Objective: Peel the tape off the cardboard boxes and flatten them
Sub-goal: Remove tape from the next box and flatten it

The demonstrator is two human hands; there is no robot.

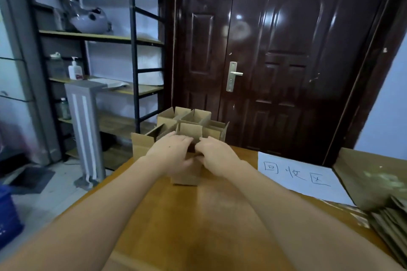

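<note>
Both arms reach forward over the brown wooden worktop [198, 222]. The left hand [170, 153] and right hand [214, 155] meet at the top of a small upright brown cardboard box [186, 175] standing on the worktop directly beneath them. Left hand: fingers curled over the box's top edge, thumb against its near side, so it grips the box. Right hand: fingers bent in toward the same top opening, touching the left fingertips; whether it pinches a flap or tape cannot be told, the spot is blurred. No tape can be made out.

Just beyond the hands, a cluster of open brown cardboard boxes [191, 121] with flaps raised sits at the far worktop edge. To the right of the right hand lies a white paper sheet with handwritten characters [301, 175]; further right, a large flat brown cardboard sheet [372, 176] and a stack of flattened cardboard pieces [389, 224]. Past the boxes stands a dark brown panelled door [286, 50].
</note>
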